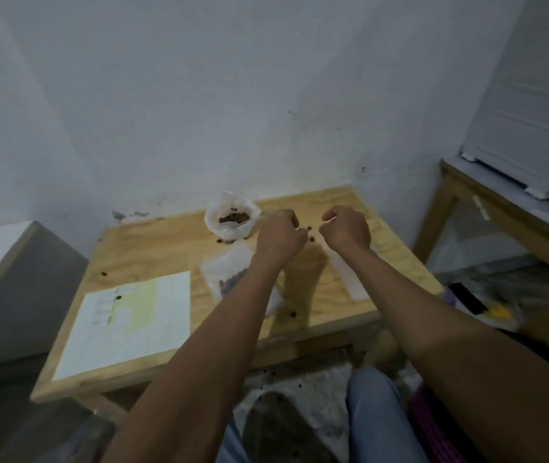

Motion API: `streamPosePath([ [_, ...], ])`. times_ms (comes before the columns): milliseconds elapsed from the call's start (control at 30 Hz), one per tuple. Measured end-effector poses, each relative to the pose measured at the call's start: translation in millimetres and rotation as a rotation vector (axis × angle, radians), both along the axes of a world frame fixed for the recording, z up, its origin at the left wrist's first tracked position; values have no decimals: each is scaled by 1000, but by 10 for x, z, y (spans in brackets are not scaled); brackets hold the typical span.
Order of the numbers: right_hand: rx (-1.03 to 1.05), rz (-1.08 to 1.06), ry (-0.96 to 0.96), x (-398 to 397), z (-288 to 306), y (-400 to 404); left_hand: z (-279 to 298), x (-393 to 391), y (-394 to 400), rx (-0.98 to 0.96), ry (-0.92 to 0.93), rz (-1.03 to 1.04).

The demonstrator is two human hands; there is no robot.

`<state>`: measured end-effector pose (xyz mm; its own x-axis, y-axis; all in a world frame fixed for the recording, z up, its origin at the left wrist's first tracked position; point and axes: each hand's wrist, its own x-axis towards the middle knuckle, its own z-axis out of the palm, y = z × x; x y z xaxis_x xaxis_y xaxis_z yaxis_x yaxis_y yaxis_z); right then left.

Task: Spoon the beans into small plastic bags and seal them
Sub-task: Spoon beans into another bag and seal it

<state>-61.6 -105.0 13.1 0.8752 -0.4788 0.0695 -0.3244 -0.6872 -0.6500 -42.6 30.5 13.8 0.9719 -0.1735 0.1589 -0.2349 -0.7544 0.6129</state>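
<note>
Fingers of both left hand [279, 237] and right hand [346, 230] curl; their contents cannot be told.

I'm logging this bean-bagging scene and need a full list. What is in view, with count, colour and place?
table: one, light wood, centre
bag of beans: one, clear, open, brown beans inside, far side of table
small bag: one, clear, few dark beans inside, lying flat, partly under left forearm
loose beans: several, dark brown, scattered on table
paper sheet: one, white and pale yellow, near-left of table
second table: one, wood, far right
left hand: fingers curled, contents unclear
right hand: fingers curled, contents unclear
</note>
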Motion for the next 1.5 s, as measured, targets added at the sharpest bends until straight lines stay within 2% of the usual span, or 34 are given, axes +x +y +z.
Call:
streamPosePath([
  [133,-94,-95,150,-191,-88,-470,-122,-123,-505,54,108,-30],
  [233,-91,-85,208,-312,-191,-618,-189,-236,-745,45,149,9],
  [600,-111,-97,145,-371,-105,-616,-175,-334,-972,-30,162,159],
  [733,-119,-144,111,-347,14,-606,-115,-330,-1032,-138,183,263],
  [800,-93,-170,59,-327,112,-593,-66,-296,-1058,-262,129,290],
  [867,-34,-192,-16,-305,225,-580,13,-239,-1058,-499,119,322],
  [1000,131,-146,-150,-242,504,-587,229,-36,-892,-1089,298,449],
  [1067,308,-84,-234,-182,654,-569,359,11,-724,-1234,315,398],
  [1133,506,28,-280,-126,800,-513,469,32,-504,-1227,279,285],
  [1167,537,109,-266,-98,869,-469,509,43,-381,-1183,251,224],
  [1267,529,325,-196,-39,1047,-268,566,103,-10,-1027,150,98],
  [1333,522,426,-147,-17,1138,-75,612,105,218,-959,92,98],
  [1500,423,483,-129,83,1196,423,657,111,673,-807,-74,152],
])
